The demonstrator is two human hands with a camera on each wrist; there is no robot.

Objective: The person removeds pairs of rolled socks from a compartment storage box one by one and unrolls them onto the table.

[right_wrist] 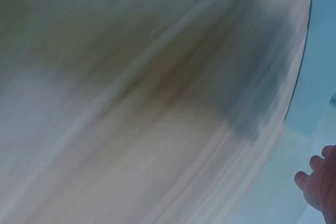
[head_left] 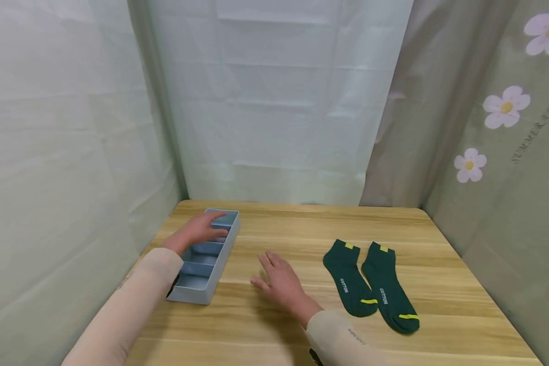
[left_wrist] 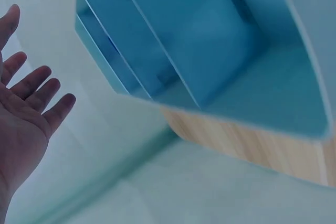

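Observation:
A blue-grey divided organizer box lies lengthwise on the left part of the table, its row of compartments facing up. Over its far half hovers my left hand, fingers spread and holding nothing; the left wrist view shows the palm and fingers apart from the box. My right hand is above the table between the box and the socks, fingers extended, with nothing in it. Two dark green ankle socks, a left one and a right one, lie flat side by side, with yellow marks and "COTTON" lettering.
The wood-grain table is enclosed by pale cloth at the left and back. A green curtain with white flowers hangs along its right side.

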